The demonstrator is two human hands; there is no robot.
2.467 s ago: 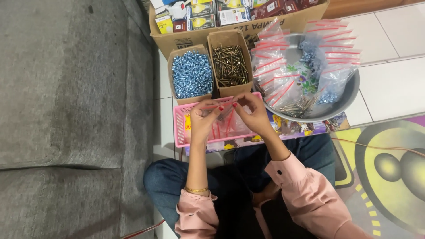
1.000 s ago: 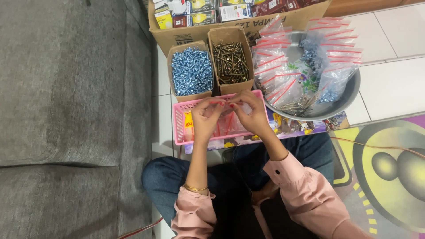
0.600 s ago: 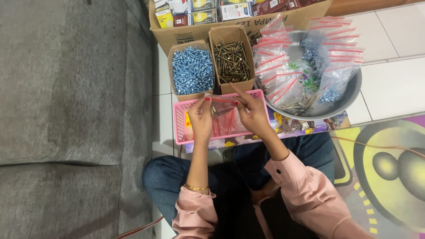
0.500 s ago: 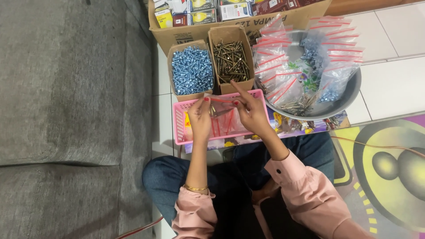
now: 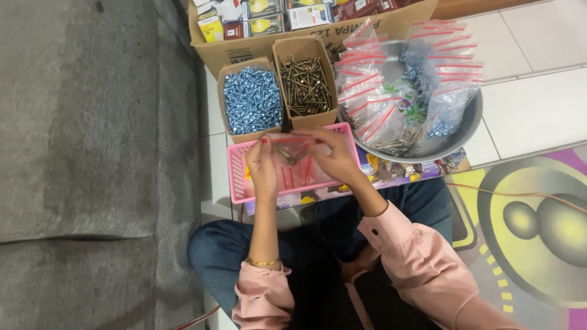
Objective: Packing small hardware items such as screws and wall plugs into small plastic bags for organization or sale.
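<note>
Grey sofa [image 5: 79, 140] fills the left side. Large cardboard carton [image 5: 318, 27] at top, cut off by the frame. Metal basin [image 5: 461, 125] holds sealed bags. Two small boxes: blue screws [image 5: 252, 101], dark screws [image 5: 306, 85]. Pink basket [image 5: 238, 177], partly behind the hands. Left hand [image 5: 263, 168] and right hand [image 5: 333, 159] both pinch a small clear bag [image 5: 292, 153] above the basket; contents indistinct.

Grey carpet [image 5: 92, 153] w/ white floor tiles [image 5: 538, 91]
</note>
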